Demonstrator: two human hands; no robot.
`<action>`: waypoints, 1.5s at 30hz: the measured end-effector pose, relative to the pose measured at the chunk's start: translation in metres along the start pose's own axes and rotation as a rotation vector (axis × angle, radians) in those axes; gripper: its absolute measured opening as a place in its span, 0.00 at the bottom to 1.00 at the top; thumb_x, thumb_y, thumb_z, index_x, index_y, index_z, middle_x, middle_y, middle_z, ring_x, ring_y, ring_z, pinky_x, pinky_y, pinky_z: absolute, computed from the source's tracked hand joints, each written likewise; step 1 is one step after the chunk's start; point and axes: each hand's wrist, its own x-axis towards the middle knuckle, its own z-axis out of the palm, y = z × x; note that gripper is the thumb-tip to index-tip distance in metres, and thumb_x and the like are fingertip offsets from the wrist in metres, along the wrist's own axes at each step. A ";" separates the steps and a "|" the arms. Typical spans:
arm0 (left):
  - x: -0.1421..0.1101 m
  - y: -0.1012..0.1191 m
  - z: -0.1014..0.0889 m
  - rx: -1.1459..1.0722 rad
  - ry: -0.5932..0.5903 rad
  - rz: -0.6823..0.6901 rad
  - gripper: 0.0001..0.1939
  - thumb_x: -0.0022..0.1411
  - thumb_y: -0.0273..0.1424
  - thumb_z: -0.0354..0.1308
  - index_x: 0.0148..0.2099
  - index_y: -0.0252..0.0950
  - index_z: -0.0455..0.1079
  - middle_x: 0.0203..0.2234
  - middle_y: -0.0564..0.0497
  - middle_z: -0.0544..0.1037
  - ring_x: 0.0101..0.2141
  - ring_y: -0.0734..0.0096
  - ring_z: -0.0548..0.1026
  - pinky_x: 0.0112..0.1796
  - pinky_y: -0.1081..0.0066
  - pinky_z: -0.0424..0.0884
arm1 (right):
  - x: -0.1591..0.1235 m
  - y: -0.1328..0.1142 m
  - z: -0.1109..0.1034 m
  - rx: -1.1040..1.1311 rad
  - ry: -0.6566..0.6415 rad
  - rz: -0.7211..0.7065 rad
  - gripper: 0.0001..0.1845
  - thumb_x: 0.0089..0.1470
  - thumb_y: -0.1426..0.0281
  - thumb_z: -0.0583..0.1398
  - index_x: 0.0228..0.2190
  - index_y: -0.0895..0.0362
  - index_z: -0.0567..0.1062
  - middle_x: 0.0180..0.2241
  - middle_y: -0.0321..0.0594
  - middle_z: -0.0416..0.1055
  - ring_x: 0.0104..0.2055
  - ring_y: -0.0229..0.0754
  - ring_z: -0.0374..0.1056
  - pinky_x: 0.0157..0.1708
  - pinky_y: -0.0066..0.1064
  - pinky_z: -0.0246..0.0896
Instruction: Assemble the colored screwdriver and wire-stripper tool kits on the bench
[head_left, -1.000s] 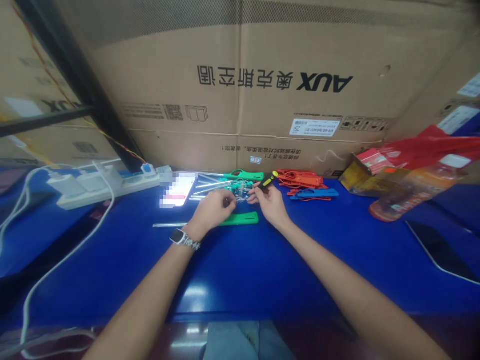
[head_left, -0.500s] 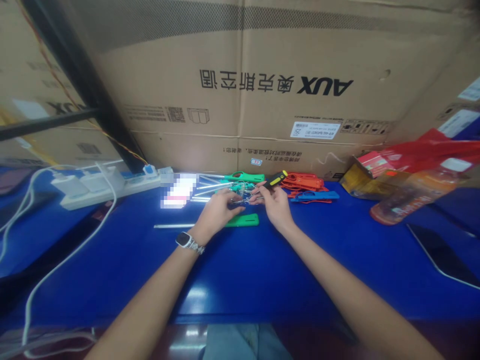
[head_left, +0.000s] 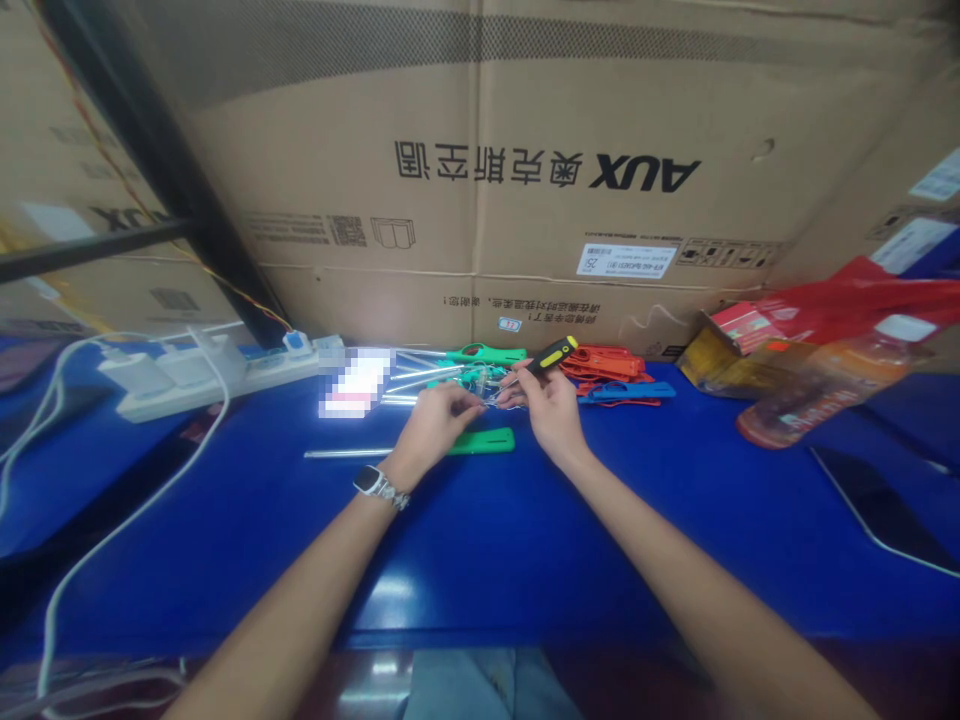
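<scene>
- Screwdriver [head_left: 553, 355] work like this is squeezed onto the far part of the blue tabletop [head_left: 562, 560], with bits and pieces packed all round it. Crowding is the big risk imo: one swipe and stuff gets mixed up.
- Next size down, the drink bottle [head_left: 829, 395] off to the right. It's well apart from the hands, but a careless right arm could knock it, and the dark phone [head_left: 885, 500] is near enough to get wet if the cap isn't tight (can't tell).
- Then the green-handled piece [head_left: 480, 441]. It passes under or behind the left hand [head_left: 435, 425], can't tell if they touch. A dropping wrist could shove it or roll its rod.
- Back to the driver: the right hand [head_left: 553, 410] has it gripped, handle poking up and away. The tip is too small to make out, so if it slips, I'd guess the left fingertips get jabbed.
- Smallest and dodgiest, the silvery bits [head_left: 491, 400] between the hands. The left fingers are pinched in close there, but I can't tell what they've actually got. Too much squeeze could ping something into the clutter behind.
</scene>
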 end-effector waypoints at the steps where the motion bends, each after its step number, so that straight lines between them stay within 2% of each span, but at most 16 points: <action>1: 0.000 0.000 0.000 -0.001 0.002 0.003 0.04 0.60 0.28 0.64 0.32 0.35 0.78 0.27 0.51 0.79 0.27 0.71 0.73 0.31 0.70 0.67 | 0.000 0.000 0.000 -0.006 -0.005 -0.003 0.22 0.51 0.51 0.63 0.37 0.54 0.68 0.29 0.36 0.74 0.25 0.39 0.73 0.27 0.33 0.73; 8: -0.002 0.008 0.001 0.002 -0.008 0.018 0.04 0.60 0.25 0.62 0.33 0.34 0.78 0.27 0.50 0.77 0.29 0.69 0.73 0.32 0.70 0.67 | -0.002 -0.005 0.000 -0.078 -0.068 -0.065 0.20 0.53 0.52 0.64 0.35 0.54 0.68 0.28 0.35 0.74 0.24 0.38 0.72 0.26 0.32 0.73; 11: -0.004 0.012 0.002 0.016 -0.037 0.030 0.03 0.61 0.29 0.63 0.36 0.34 0.76 0.31 0.49 0.77 0.32 0.66 0.74 0.35 0.68 0.69 | -0.003 -0.007 -0.002 -0.106 -0.071 -0.097 0.17 0.56 0.55 0.63 0.35 0.54 0.68 0.27 0.34 0.73 0.24 0.37 0.72 0.26 0.30 0.72; 14: -0.008 0.015 0.003 0.087 -0.046 0.075 0.17 0.57 0.40 0.67 0.44 0.35 0.74 0.40 0.46 0.76 0.40 0.60 0.75 0.41 0.63 0.71 | -0.002 -0.007 -0.005 -0.152 -0.059 -0.128 0.15 0.56 0.56 0.63 0.36 0.54 0.68 0.26 0.33 0.72 0.22 0.36 0.70 0.24 0.28 0.70; 16: -0.011 0.016 0.004 0.116 -0.123 0.104 0.24 0.54 0.45 0.69 0.47 0.35 0.73 0.42 0.45 0.76 0.42 0.57 0.74 0.44 0.60 0.71 | -0.001 -0.007 -0.009 -0.194 -0.029 -0.155 0.15 0.57 0.57 0.63 0.36 0.53 0.68 0.25 0.32 0.71 0.20 0.35 0.69 0.21 0.28 0.67; 17: -0.012 0.017 0.004 0.109 -0.182 0.113 0.24 0.54 0.45 0.68 0.47 0.35 0.73 0.42 0.45 0.76 0.42 0.57 0.74 0.44 0.59 0.71 | 0.000 -0.007 -0.011 -0.213 -0.013 -0.167 0.14 0.57 0.57 0.63 0.36 0.53 0.68 0.25 0.31 0.71 0.20 0.35 0.68 0.20 0.27 0.65; 20: -0.013 0.016 0.006 0.049 -0.332 0.112 0.17 0.58 0.40 0.66 0.46 0.35 0.75 0.41 0.45 0.76 0.40 0.60 0.75 0.44 0.61 0.72 | 0.001 -0.006 -0.014 -0.256 0.001 -0.182 0.14 0.57 0.57 0.62 0.35 0.52 0.67 0.23 0.31 0.69 0.18 0.35 0.66 0.18 0.28 0.63; 22: -0.011 0.014 0.005 0.037 -0.372 0.088 0.14 0.59 0.37 0.65 0.45 0.35 0.76 0.40 0.45 0.77 0.39 0.61 0.75 0.43 0.62 0.72 | 0.001 -0.005 -0.015 -0.274 -0.018 -0.183 0.14 0.57 0.56 0.62 0.34 0.52 0.67 0.23 0.31 0.69 0.18 0.35 0.65 0.18 0.28 0.62; 28: -0.007 0.009 -0.001 0.067 -0.332 -0.012 0.14 0.56 0.36 0.68 0.43 0.34 0.78 0.37 0.44 0.78 0.37 0.60 0.76 0.40 0.64 0.72 | -0.004 -0.002 -0.010 -0.325 -0.097 -0.177 0.14 0.58 0.55 0.61 0.36 0.52 0.67 0.24 0.32 0.70 0.20 0.37 0.67 0.21 0.30 0.63; 41: -0.007 0.010 -0.002 0.038 -0.311 0.039 0.07 0.55 0.33 0.67 0.36 0.36 0.78 0.32 0.48 0.78 0.33 0.63 0.74 0.35 0.67 0.69 | -0.007 -0.003 -0.007 -0.317 -0.216 -0.116 0.13 0.58 0.57 0.62 0.37 0.52 0.69 0.25 0.32 0.70 0.21 0.37 0.67 0.23 0.30 0.65; 45: -0.007 0.012 -0.002 0.053 -0.311 0.023 0.08 0.55 0.33 0.67 0.37 0.36 0.78 0.33 0.48 0.78 0.33 0.63 0.75 0.35 0.67 0.70 | -0.005 -0.003 -0.007 -0.343 -0.193 -0.124 0.14 0.56 0.57 0.63 0.36 0.53 0.70 0.23 0.32 0.69 0.21 0.38 0.68 0.23 0.31 0.65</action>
